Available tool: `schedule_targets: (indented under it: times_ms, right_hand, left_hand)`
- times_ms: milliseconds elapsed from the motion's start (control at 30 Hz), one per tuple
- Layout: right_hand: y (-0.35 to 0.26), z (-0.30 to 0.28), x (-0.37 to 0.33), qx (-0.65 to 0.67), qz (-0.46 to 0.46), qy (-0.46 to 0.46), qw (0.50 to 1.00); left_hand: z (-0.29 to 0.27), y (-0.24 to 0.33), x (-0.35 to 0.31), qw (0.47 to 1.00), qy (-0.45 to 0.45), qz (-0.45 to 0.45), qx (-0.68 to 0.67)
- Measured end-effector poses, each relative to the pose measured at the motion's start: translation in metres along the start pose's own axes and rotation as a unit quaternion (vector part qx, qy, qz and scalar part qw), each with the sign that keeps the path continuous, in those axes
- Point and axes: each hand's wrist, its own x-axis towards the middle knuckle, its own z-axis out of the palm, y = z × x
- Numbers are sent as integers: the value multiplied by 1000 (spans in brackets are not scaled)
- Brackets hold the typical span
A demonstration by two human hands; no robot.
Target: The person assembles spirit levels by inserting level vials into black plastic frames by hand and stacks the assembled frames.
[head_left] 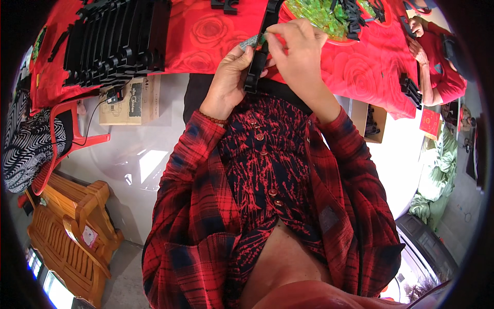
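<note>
My left hand (230, 80) grips a long black plastic strip (256, 69) that stands upright at the edge of the red rose-patterned table (206, 36). My right hand (296, 51) pinches a small grey-green piece (250, 41) against the top of that strip. Both hands touch the same strip, just above my red plaid shirt. The strip's upper end runs up toward a red bowl (343, 41) filled with green translucent pieces (314, 15).
A stack of black plastic racks (118, 41) fills the table's left. More black parts (410, 88) lie at the right, near another person's arm in a red sleeve (442, 77). Cardboard boxes (131, 100) sit under the table. A red chair (62, 134) and a wooden chair (72, 226) stand at left.
</note>
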Motion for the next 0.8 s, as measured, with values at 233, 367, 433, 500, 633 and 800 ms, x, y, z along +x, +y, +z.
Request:
schedule_targets:
  times_ms: [233, 367, 433, 500, 633, 800]
  right_hand:
    - [10, -1, 5, 41, 51, -22, 998]
    - [5, 0, 4, 15, 40, -63, 997]
    - [4, 1, 3, 1, 33, -76, 997]
    - [5, 0, 3, -5, 26, -83, 996]
    - [7, 0, 4, 9, 36, -80, 996]
    - [8, 1, 5, 27, 72, -76, 994]
  left_hand:
    - [6, 3, -2, 1000, 13, -11, -23]
    - [0, -3, 0, 1000, 14, -11, -23]
    - [-5, -6, 1, 1000, 16, -9, -19]
    - [-5, -7, 0, 999, 32, -21, -2]
    - [0, -2, 0, 1000, 19, -11, -10]
    - [5, 1, 2, 1000, 8, -11, -3]
